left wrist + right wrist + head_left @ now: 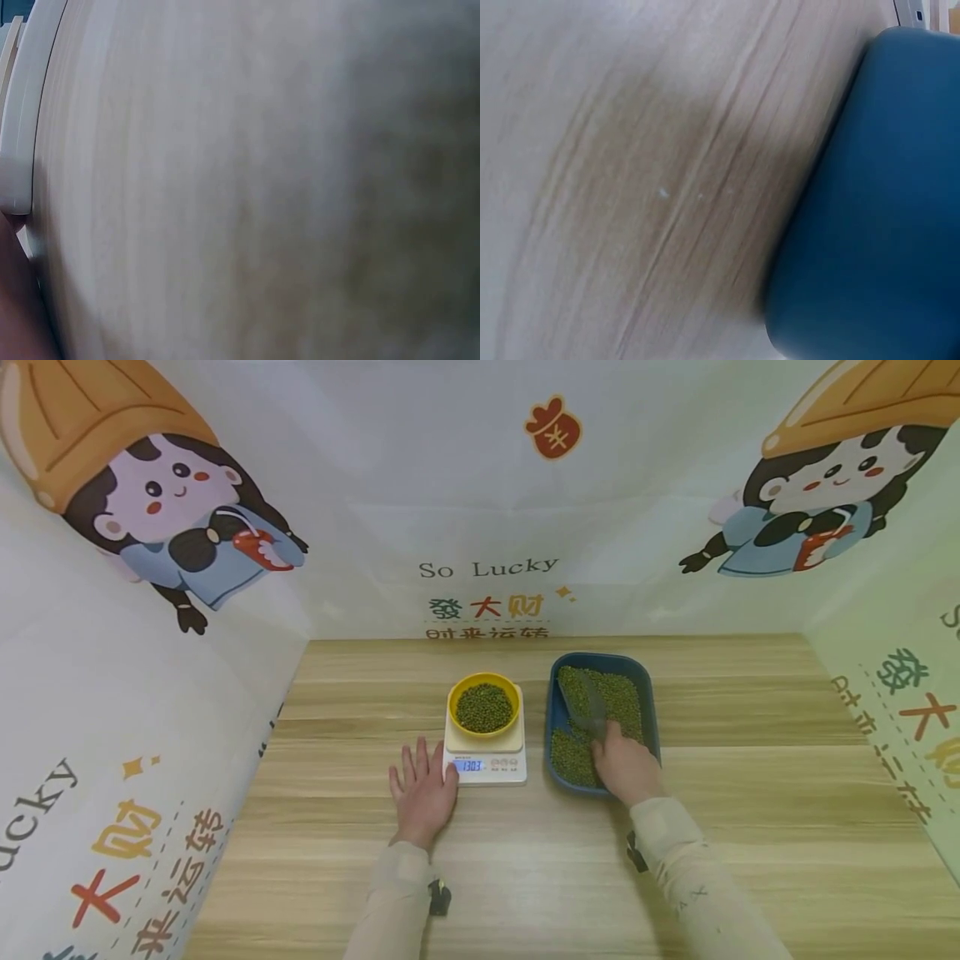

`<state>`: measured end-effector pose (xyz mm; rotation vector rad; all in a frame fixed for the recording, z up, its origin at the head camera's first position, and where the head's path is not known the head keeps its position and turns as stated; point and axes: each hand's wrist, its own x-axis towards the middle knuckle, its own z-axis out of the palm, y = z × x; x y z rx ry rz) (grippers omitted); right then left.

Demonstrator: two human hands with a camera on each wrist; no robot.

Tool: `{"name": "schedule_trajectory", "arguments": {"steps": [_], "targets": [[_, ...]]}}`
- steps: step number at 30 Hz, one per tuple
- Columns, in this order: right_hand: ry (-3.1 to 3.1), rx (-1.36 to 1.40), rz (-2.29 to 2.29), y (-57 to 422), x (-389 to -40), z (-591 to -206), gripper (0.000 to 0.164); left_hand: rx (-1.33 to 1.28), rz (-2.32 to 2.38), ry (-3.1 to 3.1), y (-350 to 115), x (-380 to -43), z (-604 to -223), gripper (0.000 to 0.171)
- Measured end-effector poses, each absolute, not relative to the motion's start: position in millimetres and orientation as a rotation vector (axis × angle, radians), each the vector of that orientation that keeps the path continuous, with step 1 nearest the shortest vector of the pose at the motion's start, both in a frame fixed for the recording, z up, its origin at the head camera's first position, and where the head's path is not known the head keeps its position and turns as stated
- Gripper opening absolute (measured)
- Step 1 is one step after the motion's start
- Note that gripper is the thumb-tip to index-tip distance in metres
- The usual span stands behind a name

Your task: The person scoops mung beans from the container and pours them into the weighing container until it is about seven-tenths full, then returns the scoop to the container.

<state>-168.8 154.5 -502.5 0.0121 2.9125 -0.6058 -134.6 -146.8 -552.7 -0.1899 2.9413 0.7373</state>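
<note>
My right hand point(628, 766) grips the handle of a grey, see-through scoop point(592, 706) inside a blue tray point(653, 718) of green beans point(618, 693). Some beans lie in the scoop's front part. To the left, a yellow bowl point(516, 714) of the same beans sits on a white digital kitchen scale point(513, 772) with a lit display. My left hand point(423, 797) lies on the table with its fingers spread, the thumb at the scale's left edge. In the right wrist view the tray's outer wall point(877, 202) shows, and the hand itself is out of sight.
All of this stands on a wood-grain table point(525, 877). Behind it and on both sides hangs a white printed cloth point(375, 527) with cartoon figures and lettering. In the left wrist view the scale's side point(26, 112) runs along the left edge.
</note>
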Motion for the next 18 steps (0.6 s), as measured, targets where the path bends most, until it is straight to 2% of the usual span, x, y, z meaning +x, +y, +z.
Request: {"name": "schedule_trajectory", "arguments": {"steps": [18], "targets": [[2.989,0.03,-0.657,154.4,-168.2,-502.8,0.051,-0.196,0.711,2.956,-145.2,-134.0,-550.1,0.057]]}}
